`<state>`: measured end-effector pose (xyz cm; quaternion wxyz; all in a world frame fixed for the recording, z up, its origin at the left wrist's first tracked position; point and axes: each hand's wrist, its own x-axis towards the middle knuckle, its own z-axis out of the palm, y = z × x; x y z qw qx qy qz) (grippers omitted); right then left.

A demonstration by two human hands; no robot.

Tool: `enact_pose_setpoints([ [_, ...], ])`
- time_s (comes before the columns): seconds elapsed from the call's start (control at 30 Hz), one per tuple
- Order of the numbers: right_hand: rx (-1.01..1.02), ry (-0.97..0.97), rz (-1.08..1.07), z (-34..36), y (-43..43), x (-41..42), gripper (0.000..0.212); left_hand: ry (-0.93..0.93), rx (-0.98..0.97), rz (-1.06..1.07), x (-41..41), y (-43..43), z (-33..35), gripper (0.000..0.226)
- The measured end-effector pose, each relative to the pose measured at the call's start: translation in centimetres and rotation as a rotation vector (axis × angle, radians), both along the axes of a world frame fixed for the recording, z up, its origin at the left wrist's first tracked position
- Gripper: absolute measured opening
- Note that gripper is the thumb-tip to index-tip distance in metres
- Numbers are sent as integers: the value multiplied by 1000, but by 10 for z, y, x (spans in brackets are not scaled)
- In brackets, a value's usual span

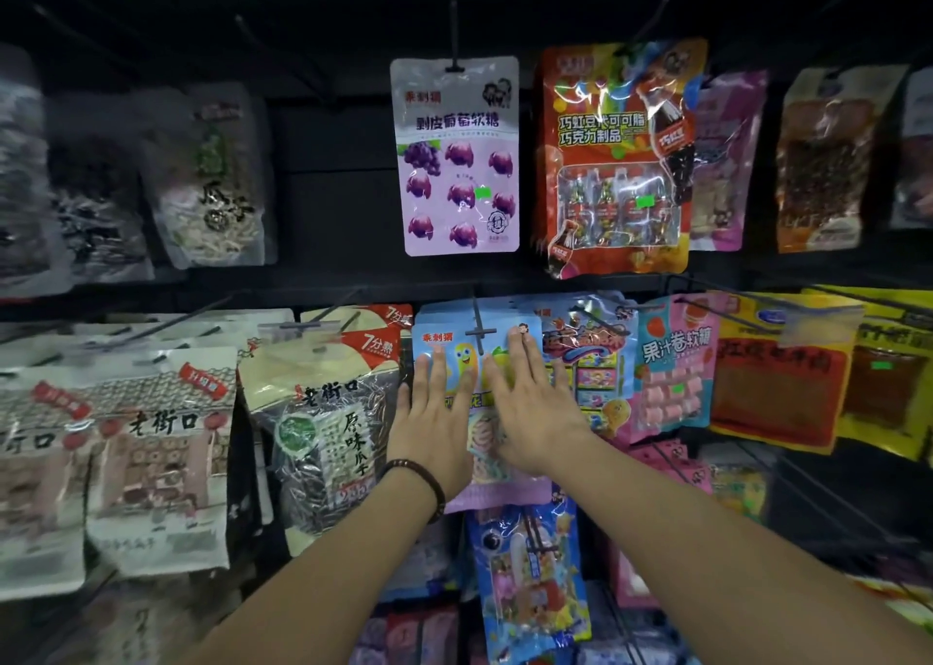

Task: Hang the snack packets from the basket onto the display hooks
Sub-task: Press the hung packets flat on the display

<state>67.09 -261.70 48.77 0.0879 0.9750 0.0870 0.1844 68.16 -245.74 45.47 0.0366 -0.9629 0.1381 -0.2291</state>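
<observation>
Left hand [433, 427], right hand [532, 414] flat on blue packet [440, 337], grip released; seed packet [323, 412] alongside.

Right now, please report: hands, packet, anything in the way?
Left hand open, right hand open, both flat on the blue packet. Packet hangs on its hook. Nothing in the way seen.

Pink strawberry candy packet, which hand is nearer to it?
Right. The right hand lies flat on the blue packet, left of the pink packet; the left hand lies farther left.
</observation>
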Motion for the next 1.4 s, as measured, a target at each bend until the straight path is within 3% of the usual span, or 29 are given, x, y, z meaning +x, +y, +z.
enact_pose_setpoints([
  [0.23, -4, 50, -31, 5, 4, 6, 123, 16, -82, -52, 4, -1, -1, 115],
  [0.4, 0, 34, -26, 6, 7, -6, 120, -4, -69, -113, -13, 7, -4, 106],
  [0.53, 21, 35, 2, 3, 23, -38, 116, -119, -113, -243, -55, 25, -4, 80],
  [0.67, 131, -98, 207, -3, 53, -75, 85, -355, -157, -225, -86, 72, -10, 51],
  [0.73, 113, -164, 306, -8, 69, -83, 77, -391, -149, -113, -92, 102, -14, 58],
  [0.83, -6, -228, 420, -16, 95, -82, 87, -298, -119, 52, -92, 139, -16, 88],
  [0.93, -163, -201, 433, -20, 121, -77, 97, -216, -79, 148, -84, 160, -14, 118],
  [1.0, -156, -185, 401, -21, 136, -73, 101, -175, -63, 157, -74, 169, -16, 131],
  [1.4, -50, -62, 239, -18, 159, -17, 113, -112, -28, 187, -22, 155, -10, 132],
])
